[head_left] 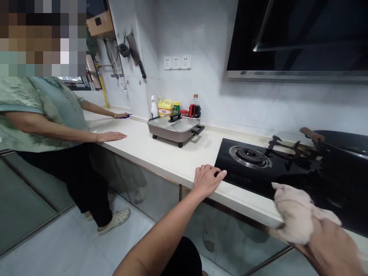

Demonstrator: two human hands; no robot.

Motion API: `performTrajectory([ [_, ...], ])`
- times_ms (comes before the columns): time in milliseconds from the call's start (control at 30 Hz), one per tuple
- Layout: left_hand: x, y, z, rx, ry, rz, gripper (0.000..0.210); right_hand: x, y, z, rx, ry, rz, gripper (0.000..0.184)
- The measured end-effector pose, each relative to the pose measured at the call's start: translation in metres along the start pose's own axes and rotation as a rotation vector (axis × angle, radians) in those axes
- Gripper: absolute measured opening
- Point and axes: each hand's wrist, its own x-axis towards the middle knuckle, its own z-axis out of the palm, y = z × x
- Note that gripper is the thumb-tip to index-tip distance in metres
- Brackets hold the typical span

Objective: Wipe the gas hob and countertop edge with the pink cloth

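My right hand (333,245) is closed on a bunched, pale cleaning cloth (296,214), somewhat blurred, at the front edge of the black gas stove (238,178). Part of the cloth overlaps the glass top. My left hand (207,180) rests on the counter edge by the stove's front left corner, fingers stretched out and thumb apart, holding nothing. Behind the cloth, the left burner (250,156) has no pan support on it. A black pan support (284,147) lies on the stove further right, beside a dark wok (345,143) with a wooden handle.
An electric pan (172,132) with a glass lid stands on the white counter (138,143). Behind it are a spray bottle (154,107), a yellow jug (165,109) and a sauce bottle (195,107). Another person (51,115) leans on the counter at left. A range hood (299,42) hangs above.
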Motion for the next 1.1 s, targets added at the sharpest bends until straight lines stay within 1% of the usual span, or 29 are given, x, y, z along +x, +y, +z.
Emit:
performTrajectory([
  [67,-0.001,0.001,-0.001,0.002,-0.012,0.002,0.057,0.019,-0.042,-0.001,-0.13,-0.072,-0.068,0.042],
  [100,-0.001,0.001,-0.002,0.004,-0.015,0.0,0.056,0.028,-0.067,-0.005,-0.161,-0.093,-0.1,0.042],
  [133,-0.001,0.001,-0.002,0.008,-0.014,-0.002,0.054,0.037,-0.093,-0.01,-0.187,-0.094,-0.099,0.042],
  [200,-0.001,0.001,-0.003,0.016,0.002,0.005,0.05,0.052,-0.143,-0.021,-0.2,-0.106,-0.105,0.047],
  [267,-0.001,-0.001,-0.005,0.006,0.016,0.023,0.044,0.064,-0.182,-0.029,-0.173,-0.116,-0.116,0.051],
  [300,-0.001,-0.001,-0.006,-0.012,0.023,0.027,0.042,0.069,-0.196,-0.031,-0.157,-0.115,-0.125,0.053],
  [367,-0.005,0.0,-0.011,-0.066,0.071,0.015,0.039,0.075,-0.211,-0.031,-0.125,-0.111,-0.143,0.057],
  [433,-0.011,0.006,-0.013,-0.103,0.173,0.037,0.045,0.079,-0.216,-0.028,-0.09,-0.106,-0.158,0.06],
  [467,-0.016,0.01,-0.013,-0.102,0.221,0.086,0.049,0.08,-0.216,-0.026,-0.074,-0.108,-0.163,0.061],
  [500,-0.02,0.014,-0.011,-0.086,0.247,0.162,0.052,0.08,-0.215,-0.024,-0.06,-0.112,-0.162,0.061],
  [533,-0.024,0.019,-0.007,-0.056,0.24,0.257,0.053,0.081,-0.213,-0.022,-0.046,-0.119,-0.158,0.062],
  [600,-0.028,0.028,0.002,0.03,0.145,0.429,0.051,0.079,-0.206,-0.02,0.002,-0.137,-0.167,0.065],
  [633,-0.028,0.031,0.007,0.078,0.089,0.475,0.051,0.078,-0.199,-0.019,0.048,-0.15,-0.192,0.068],
  [700,-0.026,0.034,0.015,0.166,0.004,0.487,0.056,0.073,-0.177,-0.021,0.193,-0.187,-0.274,0.075],
  [767,-0.023,0.036,0.016,0.235,-0.049,0.459,0.066,0.068,-0.143,-0.024,0.381,-0.263,-0.349,0.078],
  [800,-0.022,0.038,0.015,0.272,-0.08,0.451,0.071,0.065,-0.123,-0.026,0.477,-0.297,-0.348,0.075],
  [833,-0.021,0.04,0.013,0.319,-0.115,0.45,0.077,0.063,-0.101,-0.028,0.562,-0.306,-0.313,0.069],
  [867,-0.02,0.043,0.011,0.376,-0.147,0.45,0.081,0.061,-0.079,-0.029,0.624,-0.283,-0.249,0.061],
  [900,-0.02,0.048,0.009,0.439,-0.17,0.449,0.083,0.059,-0.058,-0.03,0.651,-0.22,-0.165,0.053],
  [967,-0.019,0.058,0.007,0.55,-0.192,0.446,0.078,0.059,-0.02,-0.029,0.586,-0.03,0.006,0.047],
  [1000,-0.018,0.063,0.007,0.582,-0.204,0.448,0.076,0.059,-0.005,-0.026,0.506,0.05,0.064,0.049],
  [1033,-0.017,0.067,0.008,0.596,-0.221,0.446,0.076,0.059,0.007,-0.023,0.412,0.102,0.104,0.052],
  [1100,-0.016,0.072,0.012,0.591,-0.268,0.429,0.086,0.058,0.021,-0.016,0.243,0.122,0.144,0.061],
])
